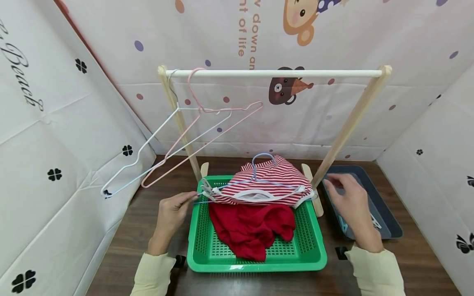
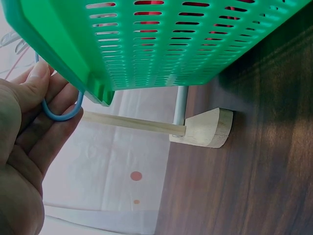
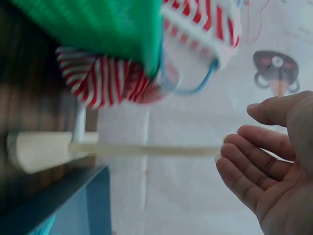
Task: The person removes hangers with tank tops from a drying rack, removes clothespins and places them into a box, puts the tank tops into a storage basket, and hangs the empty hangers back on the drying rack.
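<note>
My left hand (image 1: 175,210) pinches the left end of a blue hanger (image 2: 61,116) beside the basket's left rim. On that hanger hangs a red-and-white striped garment (image 1: 264,174) with white trim, lying over the back of the green basket (image 1: 255,267). A grey clothespin (image 1: 208,189) sits at the garment's left corner, close to my left fingers. My right hand (image 1: 349,201) is held in the air right of the basket, fingers loosely bent and holding nothing. Beneath the striped garment, a crumpled red cloth (image 1: 255,230) lies in the basket.
Behind the basket stands a wooden rack with a white rod (image 1: 274,73). From the rod's left end hang a white hanger (image 1: 138,154) and a pink hanger (image 1: 207,150). At the right, a dark blue-grey tray (image 1: 389,224) contains clothespins (image 1: 375,222).
</note>
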{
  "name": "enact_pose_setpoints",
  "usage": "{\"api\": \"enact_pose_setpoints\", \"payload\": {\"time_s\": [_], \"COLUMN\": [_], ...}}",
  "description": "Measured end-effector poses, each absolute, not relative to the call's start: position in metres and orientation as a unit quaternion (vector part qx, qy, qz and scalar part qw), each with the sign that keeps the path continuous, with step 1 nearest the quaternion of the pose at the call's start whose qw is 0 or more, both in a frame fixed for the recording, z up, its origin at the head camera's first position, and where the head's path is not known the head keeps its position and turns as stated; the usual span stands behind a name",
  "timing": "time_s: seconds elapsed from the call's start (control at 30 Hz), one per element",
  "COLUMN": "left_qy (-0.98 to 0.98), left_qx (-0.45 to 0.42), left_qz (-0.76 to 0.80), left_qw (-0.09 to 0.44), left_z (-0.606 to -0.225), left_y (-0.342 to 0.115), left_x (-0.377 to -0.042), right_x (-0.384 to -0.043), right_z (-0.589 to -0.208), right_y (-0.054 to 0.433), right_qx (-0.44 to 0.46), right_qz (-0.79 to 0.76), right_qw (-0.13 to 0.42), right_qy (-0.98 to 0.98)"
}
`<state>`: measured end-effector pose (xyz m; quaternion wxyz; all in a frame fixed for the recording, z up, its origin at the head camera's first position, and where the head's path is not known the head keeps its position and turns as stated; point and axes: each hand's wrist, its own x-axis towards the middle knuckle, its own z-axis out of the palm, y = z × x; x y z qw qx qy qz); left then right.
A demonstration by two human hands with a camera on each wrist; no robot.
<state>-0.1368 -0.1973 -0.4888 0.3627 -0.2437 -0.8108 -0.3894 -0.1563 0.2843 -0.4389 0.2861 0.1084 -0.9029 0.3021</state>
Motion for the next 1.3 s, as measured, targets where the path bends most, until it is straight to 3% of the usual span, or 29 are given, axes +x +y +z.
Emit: {"api": "enact_pose_setpoints", "payload": {"time_s": [0.4, 0.83, 1.3], "left_qy": [-0.812, -0.814, -0.814], "left_qx": [-0.241, -0.244, -0.245], "left_qz": [-0.391, -0.377, -0.380], "left_qw": [0.361, 0.368, 0.364], "left_z": [-0.490, -0.492, -0.490], "left_y": [-0.194, -0.193, -0.191], "left_x": [-0.136, -0.136, -0.136], "right_x": [-0.160, -0.160, -0.151], "right_z": [-0.419, -0.420, -0.428], "right_y": [0.240, 0.183, 0.134], "right_qx": [0.267, 0.373, 0.448], "right_qz": [0.358, 0.391, 0.378], "right_qw": [0.374, 0.397, 0.277], "right_qy": [-0.813, -0.741, -0.761]}}
